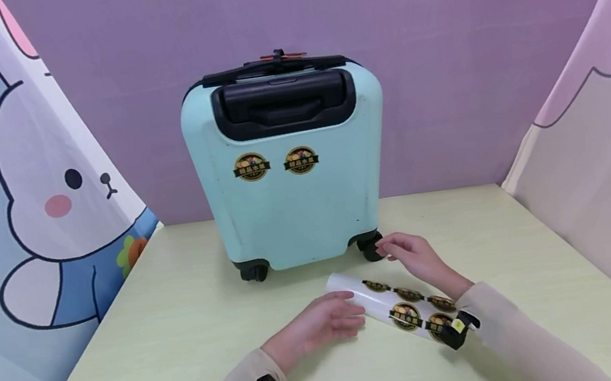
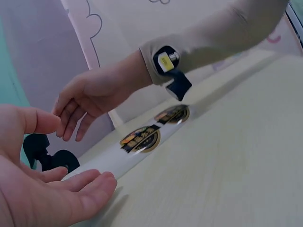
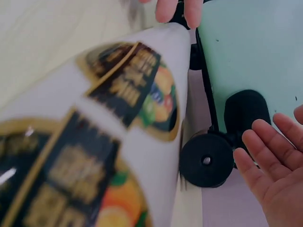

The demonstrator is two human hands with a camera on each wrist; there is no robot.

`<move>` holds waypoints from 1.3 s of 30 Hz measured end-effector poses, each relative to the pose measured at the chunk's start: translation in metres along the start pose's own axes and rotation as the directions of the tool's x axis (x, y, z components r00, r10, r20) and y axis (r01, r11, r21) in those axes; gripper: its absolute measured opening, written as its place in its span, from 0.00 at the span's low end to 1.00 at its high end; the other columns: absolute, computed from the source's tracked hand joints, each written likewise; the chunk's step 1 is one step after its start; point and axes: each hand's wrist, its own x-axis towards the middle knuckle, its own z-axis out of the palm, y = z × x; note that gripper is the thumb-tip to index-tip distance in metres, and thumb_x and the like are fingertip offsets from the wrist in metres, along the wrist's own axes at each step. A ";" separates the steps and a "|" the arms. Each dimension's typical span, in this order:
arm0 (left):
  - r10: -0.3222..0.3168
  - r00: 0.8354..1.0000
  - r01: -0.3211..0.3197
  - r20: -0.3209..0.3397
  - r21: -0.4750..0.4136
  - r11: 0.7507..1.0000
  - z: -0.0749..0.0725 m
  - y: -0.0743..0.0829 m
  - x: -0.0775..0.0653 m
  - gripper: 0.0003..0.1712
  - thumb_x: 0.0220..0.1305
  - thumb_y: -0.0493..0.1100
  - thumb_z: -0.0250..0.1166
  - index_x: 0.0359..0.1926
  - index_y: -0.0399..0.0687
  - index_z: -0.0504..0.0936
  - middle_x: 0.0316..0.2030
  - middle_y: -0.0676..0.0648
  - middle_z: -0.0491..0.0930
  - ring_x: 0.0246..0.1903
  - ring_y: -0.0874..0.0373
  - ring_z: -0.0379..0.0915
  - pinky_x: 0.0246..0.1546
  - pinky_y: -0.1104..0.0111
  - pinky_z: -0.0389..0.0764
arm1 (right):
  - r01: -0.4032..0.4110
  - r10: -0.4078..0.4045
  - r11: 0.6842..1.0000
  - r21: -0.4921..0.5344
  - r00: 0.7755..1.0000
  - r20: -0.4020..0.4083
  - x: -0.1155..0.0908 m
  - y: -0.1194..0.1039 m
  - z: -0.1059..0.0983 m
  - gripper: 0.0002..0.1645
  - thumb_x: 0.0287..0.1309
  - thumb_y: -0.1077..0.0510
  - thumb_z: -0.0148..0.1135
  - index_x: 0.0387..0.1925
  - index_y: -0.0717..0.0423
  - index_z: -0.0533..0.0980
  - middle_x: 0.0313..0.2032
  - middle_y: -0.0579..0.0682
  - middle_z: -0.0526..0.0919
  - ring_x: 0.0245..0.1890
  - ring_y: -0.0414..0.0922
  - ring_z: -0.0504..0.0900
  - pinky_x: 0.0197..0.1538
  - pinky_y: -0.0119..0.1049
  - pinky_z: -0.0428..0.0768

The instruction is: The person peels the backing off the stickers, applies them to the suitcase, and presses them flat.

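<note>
A rolled sheet of round black-and-gold fruit stickers (image 1: 371, 302) lies at an angle on the table in the head view. At its left end is my left hand (image 1: 324, 324), fingers relaxed and slightly spread, with nothing in its grasp. My right hand (image 1: 417, 259) hovers beyond the roll, close to the suitcase's right wheel (image 1: 371, 247); its fingers bend loosely and hold nothing visible. Upright behind the hands stands a mint-green suitcase (image 1: 303, 217). Two matching stickers sit side by side below its handle recess: a left sticker (image 1: 251, 167) and a right sticker (image 1: 301, 160).
The pale table (image 1: 149, 369) runs back to a purple backdrop (image 1: 441, 67). Printed cloths hang along both sides, the left cloth (image 1: 58, 205) showing a cartoon rabbit. Each wrist carries a small black camera, the right camera (image 1: 458, 329) overlapping the roll's near end.
</note>
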 end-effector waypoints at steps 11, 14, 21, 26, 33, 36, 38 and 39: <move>-0.099 0.995 0.092 -0.008 -0.299 0.950 0.016 -0.002 -0.003 0.35 0.72 0.45 0.54 0.72 0.41 0.49 0.63 0.21 0.61 0.63 0.24 0.61 0.65 0.40 0.64 | -0.004 0.020 0.982 -0.187 0.996 0.084 -0.016 0.009 -0.014 0.16 0.73 0.59 0.53 0.48 0.67 0.80 0.42 0.56 0.86 0.45 0.51 0.83 0.47 0.40 0.82; -0.102 0.994 0.085 -0.033 -0.334 0.939 0.023 -0.001 -0.003 0.36 0.70 0.42 0.54 0.74 0.41 0.51 0.67 0.20 0.52 0.64 0.23 0.57 0.65 0.39 0.63 | -0.003 0.034 0.968 -0.252 0.992 0.118 -0.019 0.010 -0.017 0.16 0.73 0.57 0.54 0.46 0.65 0.82 0.41 0.52 0.86 0.44 0.49 0.83 0.46 0.42 0.81; -0.121 0.984 0.056 -0.130 -0.418 0.907 0.040 0.001 0.006 0.37 0.68 0.40 0.58 0.73 0.43 0.53 0.72 0.29 0.43 0.68 0.28 0.47 0.65 0.37 0.61 | -0.005 0.066 0.945 -0.326 0.982 0.175 -0.021 0.011 -0.018 0.15 0.72 0.57 0.53 0.43 0.61 0.83 0.40 0.50 0.86 0.41 0.46 0.82 0.42 0.40 0.80; -0.136 0.976 0.056 -0.171 -0.407 0.912 0.044 0.002 0.017 0.38 0.65 0.43 0.60 0.70 0.43 0.51 0.71 0.33 0.47 0.66 0.33 0.48 0.63 0.35 0.63 | 0.011 0.064 0.939 -0.344 0.977 0.205 -0.022 0.012 -0.018 0.15 0.72 0.56 0.53 0.42 0.58 0.84 0.39 0.48 0.86 0.39 0.42 0.81 0.40 0.37 0.80; -0.105 0.982 0.041 -0.156 -0.370 0.928 0.041 0.001 0.030 0.37 0.65 0.42 0.58 0.71 0.40 0.55 0.72 0.29 0.46 0.69 0.31 0.45 0.63 0.34 0.62 | 0.034 0.049 0.940 -0.339 0.971 0.234 -0.022 0.013 -0.021 0.14 0.72 0.56 0.54 0.42 0.58 0.84 0.39 0.50 0.86 0.38 0.42 0.81 0.38 0.35 0.80; -0.088 0.984 0.026 -0.154 -0.368 0.929 0.040 0.000 0.033 0.35 0.64 0.41 0.59 0.69 0.36 0.58 0.71 0.27 0.48 0.70 0.31 0.45 0.64 0.35 0.61 | 0.034 0.048 0.941 -0.337 0.971 0.234 -0.021 0.012 -0.022 0.14 0.72 0.56 0.54 0.42 0.59 0.84 0.39 0.50 0.86 0.38 0.43 0.81 0.38 0.36 0.80; -0.074 0.985 0.012 -0.157 -0.361 0.933 0.040 0.000 0.035 0.33 0.64 0.41 0.58 0.67 0.33 0.61 0.70 0.28 0.51 0.70 0.32 0.47 0.65 0.36 0.61 | 0.032 0.050 0.939 -0.343 0.972 0.228 -0.021 0.012 -0.022 0.15 0.72 0.56 0.54 0.42 0.59 0.84 0.39 0.50 0.86 0.38 0.43 0.81 0.39 0.37 0.80; -0.064 0.985 0.003 -0.159 -0.357 0.934 0.039 0.000 0.036 0.32 0.64 0.41 0.58 0.66 0.32 0.62 0.70 0.28 0.53 0.70 0.32 0.49 0.65 0.37 0.62 | 0.028 0.052 0.936 -0.351 0.974 0.219 -0.021 0.012 -0.022 0.15 0.72 0.56 0.54 0.42 0.59 0.84 0.39 0.50 0.86 0.39 0.43 0.81 0.41 0.37 0.80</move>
